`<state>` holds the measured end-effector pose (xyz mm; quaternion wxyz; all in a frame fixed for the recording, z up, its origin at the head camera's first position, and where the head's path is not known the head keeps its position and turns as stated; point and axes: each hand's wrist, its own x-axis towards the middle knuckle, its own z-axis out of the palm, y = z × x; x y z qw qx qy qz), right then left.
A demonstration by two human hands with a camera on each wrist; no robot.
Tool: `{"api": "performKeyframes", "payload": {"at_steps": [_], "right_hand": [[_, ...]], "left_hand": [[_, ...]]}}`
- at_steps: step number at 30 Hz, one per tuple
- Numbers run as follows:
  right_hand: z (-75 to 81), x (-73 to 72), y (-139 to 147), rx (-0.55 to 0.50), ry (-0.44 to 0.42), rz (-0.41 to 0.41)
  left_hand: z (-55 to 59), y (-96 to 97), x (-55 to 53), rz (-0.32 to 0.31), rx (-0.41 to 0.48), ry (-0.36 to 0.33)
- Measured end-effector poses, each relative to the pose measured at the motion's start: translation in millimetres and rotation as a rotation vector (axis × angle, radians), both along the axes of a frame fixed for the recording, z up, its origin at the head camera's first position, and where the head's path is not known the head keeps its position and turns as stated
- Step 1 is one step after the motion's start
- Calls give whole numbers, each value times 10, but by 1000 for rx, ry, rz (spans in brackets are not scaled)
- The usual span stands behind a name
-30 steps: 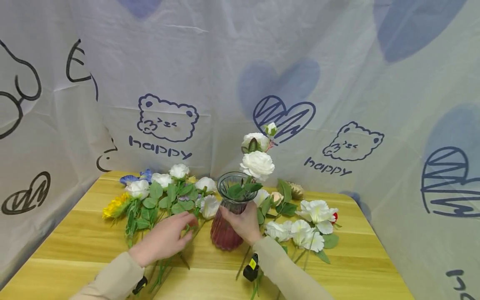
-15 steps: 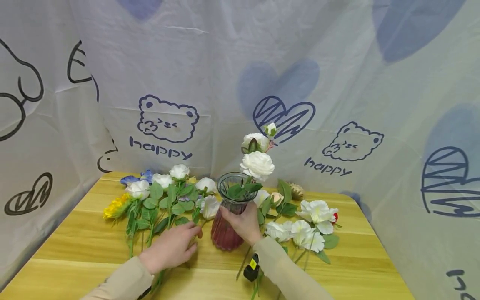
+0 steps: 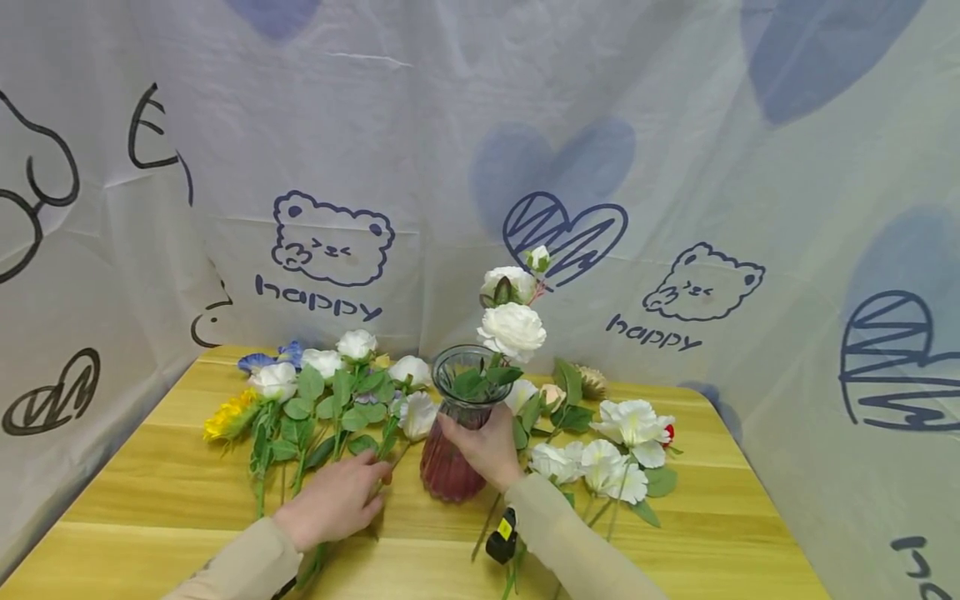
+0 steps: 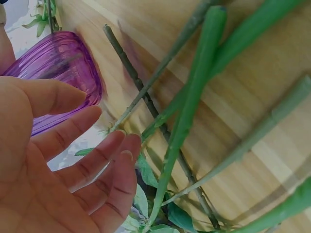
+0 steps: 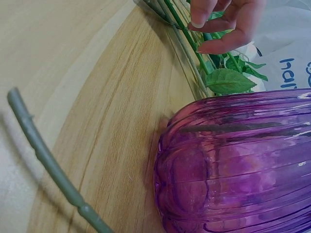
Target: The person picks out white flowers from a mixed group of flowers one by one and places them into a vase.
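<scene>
A ribbed glass vase (image 3: 448, 473), clear at the rim and reddish below, stands on the table, purple in the wrist views. My right hand (image 3: 489, 446) grips it by the narrowed neck. In the vase stands a stem with white flowers (image 3: 512, 331), a bud and green leaves, leaning right. To the left of the vase, my left hand (image 3: 333, 500) is low over the stems of the left flower pile. In the left wrist view its fingers (image 4: 104, 158) are loosely bent beside the green stems (image 4: 182, 116), nothing pinched between them.
White flowers, a yellow sunflower (image 3: 230, 415) and a blue flower (image 3: 294, 352) lie at the left of the wooden table (image 3: 142, 554). White flowers (image 3: 633, 425) with leaves lie on the right, stems pointing toward me. A printed curtain (image 3: 435, 125) hangs behind.
My left hand has shifted slightly right and down, then back a little to the left, along the stems. The right hand and the vase stay put.
</scene>
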<state>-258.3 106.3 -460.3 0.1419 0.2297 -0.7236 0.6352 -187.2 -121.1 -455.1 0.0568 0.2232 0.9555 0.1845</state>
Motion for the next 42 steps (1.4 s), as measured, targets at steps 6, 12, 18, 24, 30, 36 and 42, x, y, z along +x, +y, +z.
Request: {"api": "performKeyframes", "payload": {"at_steps": [6,12,18,24,30,36,42], "right_hand": [[0,12,2,6,9,-1],[-5,9,-3,-2,0,12],[8,19,-12,-1,-6,8],[20,26,-15,1,2,2],[15,15,-20,-1,9,6],[16,12,-15,3,9,-2],[117,71,-23,30,1,-30]], "left_hand": [[-10,3,4,20,-11,-63],[-20,14,-8,14,-29,-86],[-33,17,-29,14,-23,-101],[-54,8,-50,-16,6,-107],[-54,12,-61,-23,46,-147],[-53,-2,-75,-36,103,-186],[-30,-13,-96,-54,268,-269]]}}
